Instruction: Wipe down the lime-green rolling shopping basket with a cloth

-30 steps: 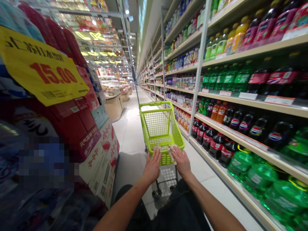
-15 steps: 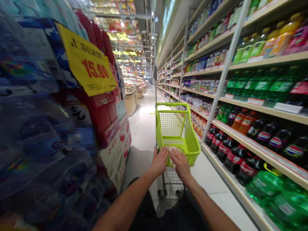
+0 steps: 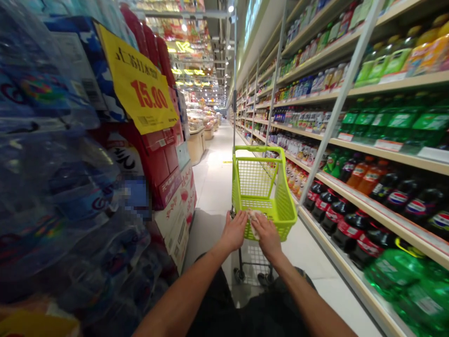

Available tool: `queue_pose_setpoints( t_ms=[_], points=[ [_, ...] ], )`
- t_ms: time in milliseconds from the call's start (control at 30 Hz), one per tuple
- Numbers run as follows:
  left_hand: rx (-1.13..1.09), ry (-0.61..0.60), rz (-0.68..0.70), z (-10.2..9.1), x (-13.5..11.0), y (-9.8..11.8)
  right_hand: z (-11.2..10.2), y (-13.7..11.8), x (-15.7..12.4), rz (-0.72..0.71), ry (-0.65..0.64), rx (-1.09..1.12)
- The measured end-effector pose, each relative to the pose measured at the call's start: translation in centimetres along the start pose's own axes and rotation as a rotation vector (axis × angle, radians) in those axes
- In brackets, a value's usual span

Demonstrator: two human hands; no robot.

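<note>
In front of me stands a shopping trolley with a lime-green plastic basket [image 3: 289, 213] on a dark wheeled frame. My left hand [image 3: 235, 231] is closed over the basket's near rim at its left end, fingers pointing away from me. Beside it, my right hand [image 3: 269, 236] presses a crumpled whitish cloth [image 3: 255, 220] against the same rim, its fingers together over the cloth. Part of the cloth shows between the two hands. No goods are visible in the basket. A tall thin pole [image 3: 235, 103] rises along the trolley's left side.
On the left, stacked wrapped water bottles [image 3: 63, 187] and drink cartons [image 3: 168, 187] carry a yellow price sign [image 3: 147, 96]. Shelves of soft drink bottles [image 3: 386, 192] line the right. A pale tiled aisle [image 3: 217, 164] runs ahead, past food display stands [image 3: 196, 140].
The view has shifted a little, so the trolley, hands and price sign sit slightly further right. My hands keep nearly the same places on the rim, with the cloth under the right one.
</note>
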State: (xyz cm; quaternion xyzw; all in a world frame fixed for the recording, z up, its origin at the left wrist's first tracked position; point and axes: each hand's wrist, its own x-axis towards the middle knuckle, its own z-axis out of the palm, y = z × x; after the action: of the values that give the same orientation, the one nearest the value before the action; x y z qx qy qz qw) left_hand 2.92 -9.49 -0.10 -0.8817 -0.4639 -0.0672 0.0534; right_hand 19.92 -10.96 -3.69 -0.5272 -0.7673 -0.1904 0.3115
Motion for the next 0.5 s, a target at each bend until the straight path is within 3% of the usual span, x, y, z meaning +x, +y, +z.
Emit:
queue_pose_setpoints(
  t_ms=[67,167,233,300,433,500],
  points=[
    [0.008,-0.002,0.004,-0.2,-0.2,-0.4,-0.4,0.8,0.1,0.019,-0.036,-0.020],
    [0.016,-0.011,-0.021,-0.2,-0.3,-0.6,-2.2,4.3,-0.8,0.189,-0.026,-0.103],
    [0.038,-0.021,-0.045,-0.1,-0.4,-0.4,-2.8,5.2,-1.3,0.280,-0.003,-0.126],
    [0.058,-0.023,-0.060,0.1,-0.4,-0.2,-2.3,3.8,-1.1,0.253,-0.007,-0.085],
    [0.080,-0.013,-0.048,0.2,-0.5,-0.2,-0.4,-0.8,0.2,0.047,-0.045,0.033],
    [0.078,-0.007,-0.039,0.2,-0.6,-0.3,-0.6,-0.5,0.2,0.029,-0.056,0.027]
  ],
)
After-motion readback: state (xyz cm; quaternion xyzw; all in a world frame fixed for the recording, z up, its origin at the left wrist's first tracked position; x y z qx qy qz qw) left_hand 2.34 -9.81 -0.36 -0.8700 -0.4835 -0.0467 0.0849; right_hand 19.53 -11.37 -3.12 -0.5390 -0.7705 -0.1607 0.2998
